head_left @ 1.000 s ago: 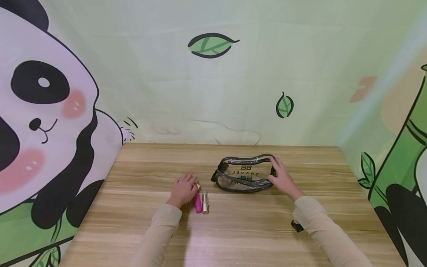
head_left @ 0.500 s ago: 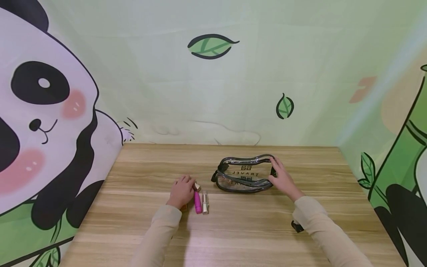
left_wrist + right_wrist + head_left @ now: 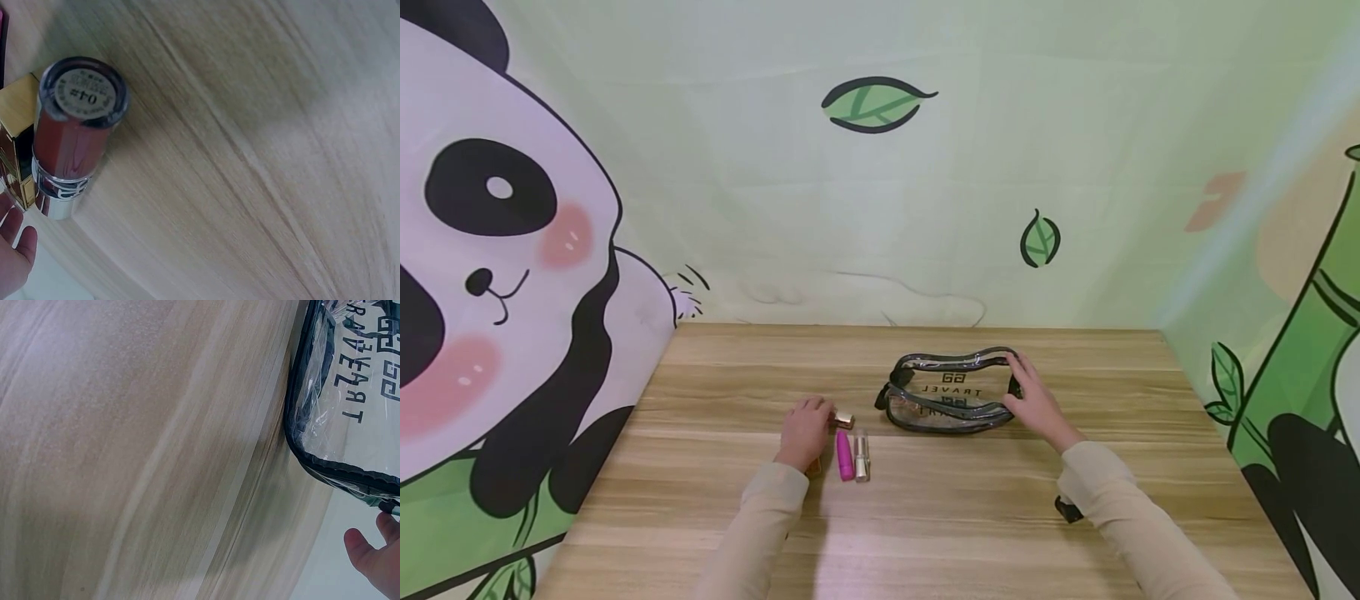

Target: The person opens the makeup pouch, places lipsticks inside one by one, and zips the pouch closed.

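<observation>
In the head view my left hand (image 3: 805, 432) lies low over the table, fingertips right at the left end of a small gold tube (image 3: 844, 419). A magenta tube (image 3: 845, 456) and a clear-and-silver lipstick (image 3: 861, 457) lie side by side to its right. Close up in the left wrist view, a reddish lip gloss (image 3: 72, 144) labelled 04# and a gold-and-black lipstick (image 3: 17, 106) sit just short of the fingertips. My right hand (image 3: 1036, 398) grips the right end of a clear, black-edged travel pouch (image 3: 955, 408), thumb on the near rim, fingers at the far rim. Its mouth gapes.
A black object (image 3: 1067, 508) lies beside the right sleeve, partly covered by it. The wooden table (image 3: 737, 358) ends at the back against a green panda-print cloth (image 3: 775, 208), which also rises on both sides.
My left hand has drawn slightly left, uncovering more of the gold tube, which now lies more crosswise. The right hand and the pouch have stayed in place.
</observation>
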Motion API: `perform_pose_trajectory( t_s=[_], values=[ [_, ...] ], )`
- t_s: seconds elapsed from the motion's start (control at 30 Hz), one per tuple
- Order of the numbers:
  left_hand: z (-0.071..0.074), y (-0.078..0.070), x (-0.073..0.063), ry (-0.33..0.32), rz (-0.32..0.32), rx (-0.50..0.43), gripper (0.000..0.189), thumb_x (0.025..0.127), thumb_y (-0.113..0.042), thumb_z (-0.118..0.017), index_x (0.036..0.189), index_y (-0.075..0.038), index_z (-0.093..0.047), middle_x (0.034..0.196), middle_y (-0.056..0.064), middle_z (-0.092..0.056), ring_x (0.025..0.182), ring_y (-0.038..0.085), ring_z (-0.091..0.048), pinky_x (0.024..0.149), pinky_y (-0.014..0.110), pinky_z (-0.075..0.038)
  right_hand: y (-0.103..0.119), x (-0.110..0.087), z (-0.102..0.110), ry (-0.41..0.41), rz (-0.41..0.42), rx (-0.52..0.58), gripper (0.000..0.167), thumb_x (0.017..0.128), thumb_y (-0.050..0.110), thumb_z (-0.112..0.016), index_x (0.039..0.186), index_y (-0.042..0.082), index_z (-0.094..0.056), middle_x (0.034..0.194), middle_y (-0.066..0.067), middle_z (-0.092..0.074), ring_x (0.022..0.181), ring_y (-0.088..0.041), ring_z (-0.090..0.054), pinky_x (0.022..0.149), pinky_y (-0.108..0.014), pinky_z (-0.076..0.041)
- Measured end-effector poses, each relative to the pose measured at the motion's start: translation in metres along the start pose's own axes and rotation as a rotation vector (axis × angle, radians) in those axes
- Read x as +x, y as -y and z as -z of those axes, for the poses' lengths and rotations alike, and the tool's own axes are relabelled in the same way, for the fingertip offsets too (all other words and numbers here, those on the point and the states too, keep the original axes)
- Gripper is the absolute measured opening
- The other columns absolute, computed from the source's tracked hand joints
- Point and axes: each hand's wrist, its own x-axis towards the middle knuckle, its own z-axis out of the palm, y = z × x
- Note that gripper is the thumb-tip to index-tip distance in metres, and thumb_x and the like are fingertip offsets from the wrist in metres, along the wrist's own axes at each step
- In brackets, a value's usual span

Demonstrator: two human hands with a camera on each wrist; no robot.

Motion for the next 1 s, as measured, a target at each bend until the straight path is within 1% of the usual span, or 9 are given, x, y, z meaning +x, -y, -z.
perform_pose_trajectory(
  t_s=[0.07,0.2,0.4,0.57,0.67,0.8,1.0],
  values=[
    [0.0,0.0007,0.0001,0.004,0.007,0.001,0.025,0.083,-0.008,-0.052,0.107,-0.01,-0.06,0.113,0.009,-0.057,0.107,0.029,-0.05,0.083,0.045,-0.044,-0.0003,0.0003,-0.0004,0.0,-0.001,-0.001,0.075,0.077,0.011,-0.047,0.143,0.014,-0.011,0.148,-0.017,-0.004,0.126,-0.046,-0.023,0.088,-0.055,-0.037],
    [0.0007,0.0009,-0.0003,0.009,0.014,0.007,0.022,0.083,-0.007,-0.053,0.103,-0.01,-0.06,0.109,0.01,-0.058,0.105,0.029,-0.051,0.083,0.045,-0.044,-0.0007,0.0007,-0.0009,-0.003,0.002,-0.003,0.075,0.077,0.012,-0.047,0.143,0.013,-0.011,0.148,-0.018,-0.004,0.126,-0.046,-0.023,0.089,-0.056,-0.037],
    [0.0025,-0.0007,-0.0008,0.039,0.027,0.008,0.02,0.081,-0.005,-0.053,0.1,-0.011,-0.061,0.105,0.01,-0.06,0.102,0.03,-0.052,0.087,0.045,-0.042,0.0002,0.0004,-0.001,-0.003,0.005,0.001,0.075,0.076,0.011,-0.047,0.143,0.012,-0.011,0.147,-0.018,-0.004,0.127,-0.046,-0.021,0.092,-0.059,-0.033],
    [0.0033,-0.0013,-0.0004,0.078,0.045,-0.006,0.017,0.084,-0.008,-0.052,0.098,-0.013,-0.06,0.104,0.009,-0.059,0.098,0.029,-0.054,0.083,0.044,-0.044,0.0004,0.0001,-0.0008,-0.005,0.005,0.0,0.076,0.076,0.011,-0.047,0.143,0.013,-0.011,0.147,-0.019,-0.004,0.128,-0.046,-0.02,0.093,-0.06,-0.031],
    [0.0041,-0.0013,-0.0003,0.099,0.051,-0.01,0.022,0.082,-0.006,-0.053,0.102,-0.014,-0.06,0.106,0.009,-0.059,0.096,0.029,-0.054,0.082,0.044,-0.045,0.0,0.0004,-0.0008,-0.003,0.003,-0.001,0.076,0.077,0.011,-0.048,0.143,0.014,-0.011,0.148,-0.018,-0.004,0.128,-0.046,-0.02,0.093,-0.06,-0.032],
    [0.005,-0.0009,-0.0008,0.104,0.04,-0.013,0.031,0.077,-0.003,-0.056,0.106,-0.014,-0.059,0.106,0.009,-0.058,0.096,0.03,-0.054,0.082,0.043,-0.045,-0.0009,0.0009,-0.001,0.002,-0.001,0.001,0.076,0.078,0.011,-0.048,0.143,0.015,-0.01,0.148,-0.018,-0.003,0.128,-0.046,-0.019,0.093,-0.061,-0.031],
    [0.0032,-0.0004,-0.0014,0.111,0.021,-0.005,0.04,0.075,-0.007,-0.06,0.114,-0.014,-0.055,0.112,0.01,-0.057,0.103,0.03,-0.052,0.086,0.045,-0.043,-0.0005,0.0005,-0.001,-0.003,0.005,0.005,0.076,0.077,0.011,-0.048,0.143,0.015,-0.011,0.148,-0.018,-0.004,0.128,-0.046,-0.019,0.093,-0.061,-0.031]
  ],
)
